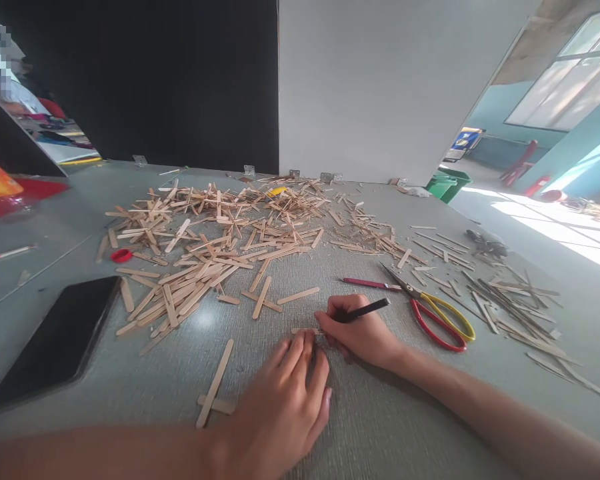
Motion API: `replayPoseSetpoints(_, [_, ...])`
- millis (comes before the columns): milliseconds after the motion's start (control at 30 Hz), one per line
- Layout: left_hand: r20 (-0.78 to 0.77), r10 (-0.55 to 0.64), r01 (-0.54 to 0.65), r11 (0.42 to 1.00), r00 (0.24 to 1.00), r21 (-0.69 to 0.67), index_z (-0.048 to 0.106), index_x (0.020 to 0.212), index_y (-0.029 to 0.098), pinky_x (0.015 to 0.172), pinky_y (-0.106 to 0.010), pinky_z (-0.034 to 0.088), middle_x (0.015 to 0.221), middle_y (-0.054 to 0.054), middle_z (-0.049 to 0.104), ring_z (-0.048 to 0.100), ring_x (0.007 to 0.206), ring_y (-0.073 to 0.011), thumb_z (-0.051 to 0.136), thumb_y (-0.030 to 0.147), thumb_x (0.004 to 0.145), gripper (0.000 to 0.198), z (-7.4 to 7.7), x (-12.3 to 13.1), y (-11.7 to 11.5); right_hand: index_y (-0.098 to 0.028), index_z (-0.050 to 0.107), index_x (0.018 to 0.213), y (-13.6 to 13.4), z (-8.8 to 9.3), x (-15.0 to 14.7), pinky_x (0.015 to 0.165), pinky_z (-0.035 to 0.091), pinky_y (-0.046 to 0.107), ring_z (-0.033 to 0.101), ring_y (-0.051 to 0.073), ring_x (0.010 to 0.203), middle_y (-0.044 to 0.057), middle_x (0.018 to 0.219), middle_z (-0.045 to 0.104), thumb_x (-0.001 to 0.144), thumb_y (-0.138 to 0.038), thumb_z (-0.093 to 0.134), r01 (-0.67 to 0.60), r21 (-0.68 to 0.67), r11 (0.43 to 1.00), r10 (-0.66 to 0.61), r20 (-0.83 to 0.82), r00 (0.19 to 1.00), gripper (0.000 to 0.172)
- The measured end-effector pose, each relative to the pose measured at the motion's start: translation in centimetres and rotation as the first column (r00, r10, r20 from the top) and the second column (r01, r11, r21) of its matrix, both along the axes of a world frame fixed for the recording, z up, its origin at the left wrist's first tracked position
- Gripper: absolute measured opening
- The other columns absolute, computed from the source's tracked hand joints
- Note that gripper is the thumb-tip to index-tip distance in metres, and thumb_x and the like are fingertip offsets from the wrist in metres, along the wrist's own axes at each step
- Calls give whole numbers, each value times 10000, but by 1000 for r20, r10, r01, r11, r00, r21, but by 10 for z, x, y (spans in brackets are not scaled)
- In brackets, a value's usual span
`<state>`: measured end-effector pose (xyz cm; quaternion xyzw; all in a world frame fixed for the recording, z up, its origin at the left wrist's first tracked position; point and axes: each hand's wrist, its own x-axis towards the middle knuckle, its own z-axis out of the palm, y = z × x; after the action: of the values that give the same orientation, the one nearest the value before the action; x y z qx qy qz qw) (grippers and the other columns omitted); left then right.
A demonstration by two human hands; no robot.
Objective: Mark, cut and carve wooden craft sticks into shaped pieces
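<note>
My left hand (293, 393) has its fingertips bent down on a small wooden craft stick (303, 331), holding it flat on the table. In my right hand (363, 330) is a slim black pen (370, 309), its tip hidden by my fingers at the right end of that stick. Two crossed craft sticks (215, 383) lie to the left of my left hand. Beyond my right hand are a dark red pen-like tool (370, 284) and scissors (443, 320) with one red and one yellow handle, blades apart.
A large loose heap of craft sticks (205, 273) spreads across the table's middle. At left lie a black phone (60, 340) and a red ring (121, 255). Thin wood strips (515, 307) are scattered at right. A black and white panel (360, 93) stands along the back.
</note>
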<state>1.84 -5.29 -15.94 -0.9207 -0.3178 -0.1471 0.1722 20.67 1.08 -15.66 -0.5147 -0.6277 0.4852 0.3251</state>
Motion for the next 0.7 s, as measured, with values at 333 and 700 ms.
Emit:
replayPoseSetpoints(333, [-13, 5, -5, 1000, 1000, -26, 652, 1263, -11, 963, -488, 563, 1235, -261, 734, 711, 1167, -376, 279, 235, 1058, 492, -2, -1, 0, -230, 480, 590, 0, 5, -1, 306, 281, 185, 443, 76, 312, -58, 456, 538, 892, -296, 636, -3, 15, 1000, 2, 36, 999, 347])
replayPoseSetpoints(700, [-32, 6, -6, 1000, 999, -5, 655, 1261, -2, 932, -481, 566, 1227, -247, 740, 706, 1168, -367, 286, 236, 1057, 484, -1, -1, -1, -230, 482, 594, -1, 6, -2, 284, 297, 181, 445, 80, 310, -53, 461, 533, 894, -297, 618, 13, 23, 1000, -15, 81, 997, 336])
